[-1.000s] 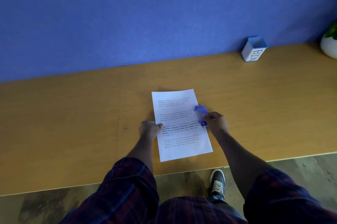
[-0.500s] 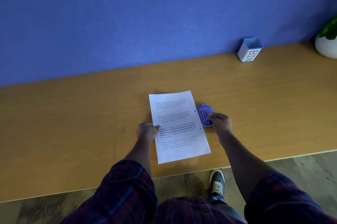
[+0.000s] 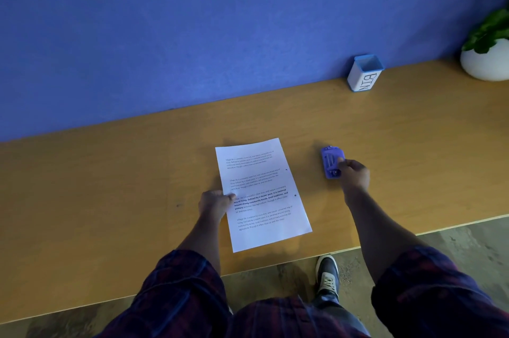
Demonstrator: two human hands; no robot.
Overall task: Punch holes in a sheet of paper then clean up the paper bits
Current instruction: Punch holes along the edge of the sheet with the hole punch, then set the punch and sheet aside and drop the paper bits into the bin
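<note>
Resting at the left edge of the sheet of paper (image 3: 261,194), the left hand (image 3: 214,201) is lying on the wooden desk (image 3: 110,186) with its fingers curled and its thumb reaching onto the margin of the page, pinning it there; whether the fingers are tucked under the paper's edge cannot be told. The sheet is lying flat near the desk's front edge, slightly turned so its top leans to the left, its printed paragraphs facing up. Two small dark holes (image 3: 295,195) are showing close to its right margin, one above the other. To the right of the page, clear of it and not touching it, the purple hole punch (image 3: 331,162) is sitting on the desk. The right hand (image 3: 354,175) is gripping the punch from its near right side, fingers curled around its edge. Farther back and to the right, a small white container with a blue rim, lettered BIN (image 3: 365,73), is standing against the blue wall (image 3: 192,35). At the far right edge a white pot with a green plant (image 3: 486,61) is sitting on the desk. Below the desk's edge, a shoe (image 3: 327,274) is standing on the floor between plaid sleeves (image 3: 179,291).
</note>
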